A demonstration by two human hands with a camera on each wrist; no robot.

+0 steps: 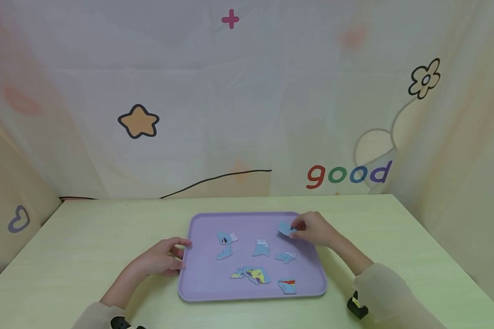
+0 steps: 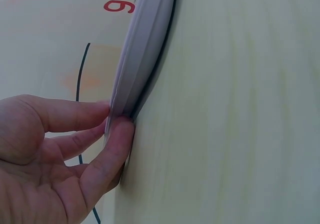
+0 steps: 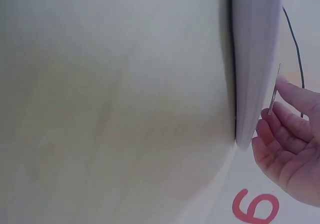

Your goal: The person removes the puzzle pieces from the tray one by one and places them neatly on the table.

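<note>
My right hand (image 1: 314, 228) pinches a light-blue puzzle piece (image 1: 285, 228) over the far right corner of a purple tray (image 1: 206, 288). In the right wrist view, this piece (image 3: 274, 90) shows edge-on as a thin sliver between thumb and fingers. At the tray's left side, my left hand (image 1: 161, 257) holds the rim, with thumb and fingertips on the edge in the left wrist view. Several other pieces lie on the tray: a blue-white one (image 1: 261, 248), a wavy one (image 1: 286, 257), a red-striped one (image 1: 287, 286) and a larger yellow-patterned section (image 1: 252, 275).
Two more blue pieces, an upper one (image 1: 227, 237) and a lower one (image 1: 224, 252), lie at the tray's left. The tray stands on a pale wooden table (image 1: 107, 224). A printed curtain (image 1: 214, 114) hangs behind and along both sides.
</note>
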